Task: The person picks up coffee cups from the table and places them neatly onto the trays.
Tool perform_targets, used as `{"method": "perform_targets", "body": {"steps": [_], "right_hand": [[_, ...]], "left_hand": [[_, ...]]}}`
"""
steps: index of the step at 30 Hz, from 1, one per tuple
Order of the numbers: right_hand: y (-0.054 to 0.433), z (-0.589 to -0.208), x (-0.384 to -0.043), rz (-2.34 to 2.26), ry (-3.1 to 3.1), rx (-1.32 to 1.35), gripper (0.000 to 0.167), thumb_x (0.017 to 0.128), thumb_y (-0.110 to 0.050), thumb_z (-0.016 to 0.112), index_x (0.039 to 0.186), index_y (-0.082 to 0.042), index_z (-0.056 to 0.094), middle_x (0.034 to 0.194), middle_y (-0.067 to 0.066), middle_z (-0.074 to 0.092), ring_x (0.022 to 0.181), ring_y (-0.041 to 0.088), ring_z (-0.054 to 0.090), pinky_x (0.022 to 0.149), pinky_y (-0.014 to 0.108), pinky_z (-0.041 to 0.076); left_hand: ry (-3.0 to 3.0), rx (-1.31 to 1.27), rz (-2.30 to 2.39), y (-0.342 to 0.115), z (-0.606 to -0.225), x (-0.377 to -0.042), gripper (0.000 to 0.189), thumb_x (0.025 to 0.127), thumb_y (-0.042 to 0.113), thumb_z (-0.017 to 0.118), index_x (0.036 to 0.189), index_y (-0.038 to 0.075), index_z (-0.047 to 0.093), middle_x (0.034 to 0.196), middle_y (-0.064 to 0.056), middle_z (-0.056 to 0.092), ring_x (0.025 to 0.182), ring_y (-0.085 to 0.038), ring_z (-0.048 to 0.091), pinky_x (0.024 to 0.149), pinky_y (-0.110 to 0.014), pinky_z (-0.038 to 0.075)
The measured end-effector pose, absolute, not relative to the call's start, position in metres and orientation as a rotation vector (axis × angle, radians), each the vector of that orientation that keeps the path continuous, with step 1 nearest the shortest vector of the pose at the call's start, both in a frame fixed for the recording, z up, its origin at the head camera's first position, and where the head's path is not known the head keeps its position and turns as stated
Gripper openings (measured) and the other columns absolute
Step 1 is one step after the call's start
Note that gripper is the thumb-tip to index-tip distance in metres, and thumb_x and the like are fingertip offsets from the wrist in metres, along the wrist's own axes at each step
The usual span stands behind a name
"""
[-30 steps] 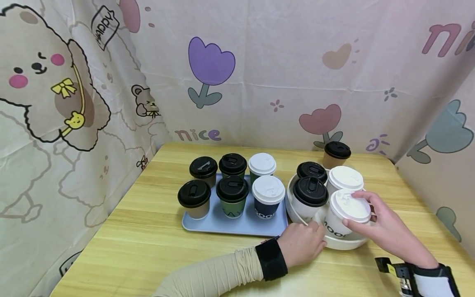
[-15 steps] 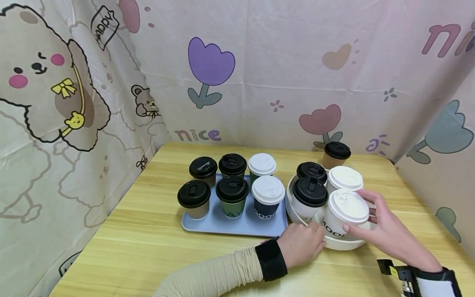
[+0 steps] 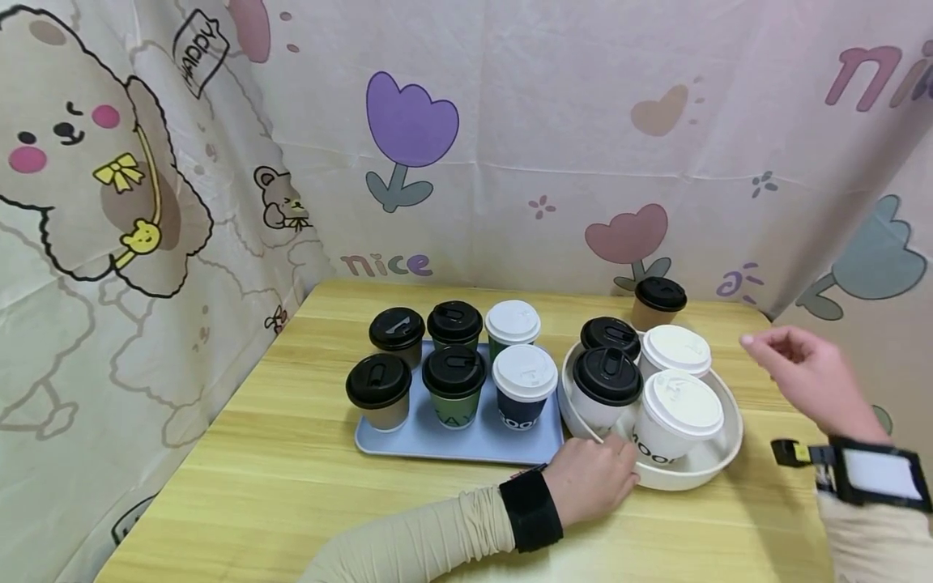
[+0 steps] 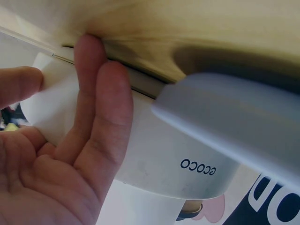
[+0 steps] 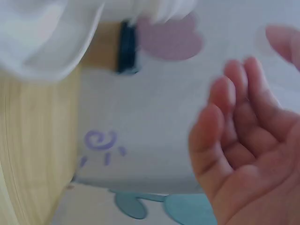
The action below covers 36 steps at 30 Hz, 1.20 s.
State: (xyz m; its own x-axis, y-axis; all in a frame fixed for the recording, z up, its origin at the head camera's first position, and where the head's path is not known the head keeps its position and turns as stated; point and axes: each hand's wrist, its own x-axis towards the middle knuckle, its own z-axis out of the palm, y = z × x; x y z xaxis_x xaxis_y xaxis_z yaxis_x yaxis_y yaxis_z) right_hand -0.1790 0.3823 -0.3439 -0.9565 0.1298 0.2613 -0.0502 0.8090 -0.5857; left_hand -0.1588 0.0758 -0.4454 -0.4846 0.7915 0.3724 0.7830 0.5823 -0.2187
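Observation:
My left hand (image 3: 592,478) is at the front left of a round white basin (image 3: 692,476). In the left wrist view its fingers (image 4: 112,101) lie fairly straight along the basin's outer wall, marked "ecoco". My right hand (image 3: 824,376) is raised to the right of the basin, fingers loosely bent and holding nothing. Inside the basin stand white paper cups: two under black lids, the front one (image 3: 607,377) nearest the left hand, and two under white lids, a front cup (image 3: 678,413) and a back cup (image 3: 676,350).
A blue tray (image 3: 466,447) sits left of the basin, its edge close to it. It bears lidded cups in two rows, including a green cup (image 3: 455,387) and a navy cup (image 3: 523,385). A brown cup (image 3: 658,303) with a black lid stands behind the basin.
My right hand has let go of the front white-lidded cup and moved up and right, away from the basin. That cup stays in the basin. The left hand keeps its place.

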Motion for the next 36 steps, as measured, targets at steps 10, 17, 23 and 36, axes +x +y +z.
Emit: {"method": "perform_targets", "body": {"steps": [10,17,23,36], "right_hand": [[0.402,-0.356,-0.269,0.786,-2.833,0.004,0.070,0.107,-0.043,0.051,0.151,0.008,0.037,0.146,0.045,0.031,0.121,0.061,0.044,0.088,0.071,0.043],[0.405,-0.355,-0.306,0.595,-2.955,0.275,0.068,0.100,-0.026,0.062,0.154,0.005,0.036,0.154,0.045,0.023,0.136,0.066,0.026,0.107,0.078,0.020],[0.396,-0.356,-0.329,0.485,-3.055,0.443,0.071,0.095,-0.020,0.067,0.155,0.005,0.036,0.159,0.045,0.011,0.144,0.066,0.013,0.114,0.075,0.003],[0.382,-0.359,-0.337,0.476,-3.004,0.258,0.072,0.089,-0.048,0.077,0.124,0.011,0.055,0.131,0.040,0.053,0.121,0.058,0.051,0.100,0.067,0.041]], "left_hand": [[-2.398,-1.266,-0.017,0.077,-0.448,-0.156,0.020,0.104,0.042,0.059,0.101,0.023,0.066,0.088,0.011,0.062,0.059,-0.001,0.059,0.047,-0.019,0.042],[-2.378,-1.259,-0.005,0.075,-0.449,-0.155,0.021,0.103,0.043,0.060,0.099,0.023,0.066,0.084,0.011,0.059,0.058,-0.002,0.058,0.045,-0.020,0.041],[-2.374,-1.256,-0.016,0.073,-0.447,-0.157,0.021,0.103,0.042,0.059,0.099,0.023,0.066,0.084,0.011,0.059,0.058,-0.002,0.058,0.045,-0.020,0.041],[-2.388,-1.261,-0.025,0.074,-0.447,-0.160,0.020,0.104,0.042,0.059,0.100,0.023,0.066,0.085,0.011,0.060,0.059,-0.001,0.059,0.046,-0.019,0.041]]}}
